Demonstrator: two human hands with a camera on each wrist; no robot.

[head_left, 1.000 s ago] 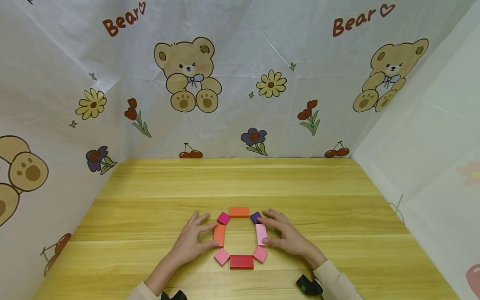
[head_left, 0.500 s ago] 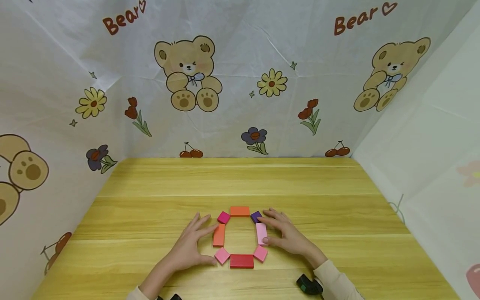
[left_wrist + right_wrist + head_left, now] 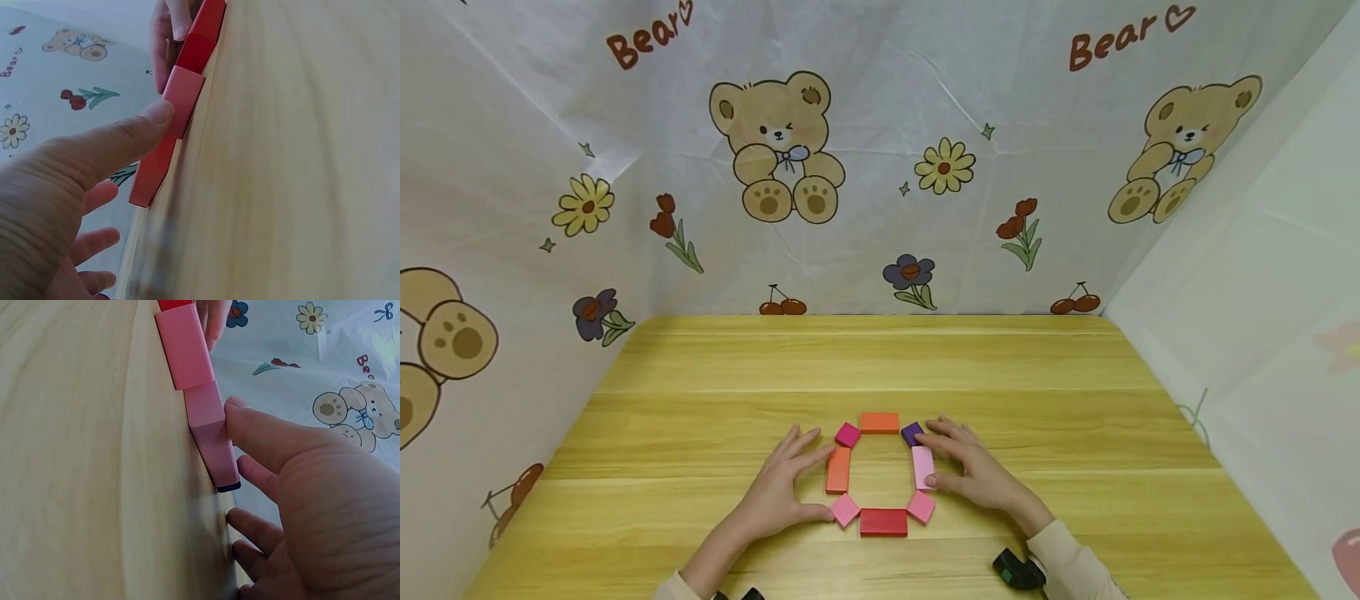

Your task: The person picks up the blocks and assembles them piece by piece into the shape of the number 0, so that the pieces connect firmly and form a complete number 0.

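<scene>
Several coloured blocks form a ring on the table. My left hand [image 3: 777, 493] is spread along its left side: the thumb touches the lower-left pink block [image 3: 846, 511], and the index fingertip is at the top of the upright orange block [image 3: 838, 472]. The left wrist view shows that thumb against the pink block [image 3: 182, 94]. On the other side, my right hand [image 3: 976, 473] has its thumb on the light pink block [image 3: 922, 462] and its index finger by the purple block [image 3: 911, 433], partly covering it. Both hands' fingers are fairly straight.
The ring also includes an orange block [image 3: 880, 423] at the top, a magenta block [image 3: 847, 434], a red block [image 3: 883, 523] at the bottom and a lower-right pink block [image 3: 921, 507]. Behind the wooden table [image 3: 880, 358] hangs a bear-print cloth [image 3: 865, 208].
My left thumb has left the side of the upright orange block, moved toward me and come against the lower-left pink block, which shifted very slightly right. My right hand has stayed put.
</scene>
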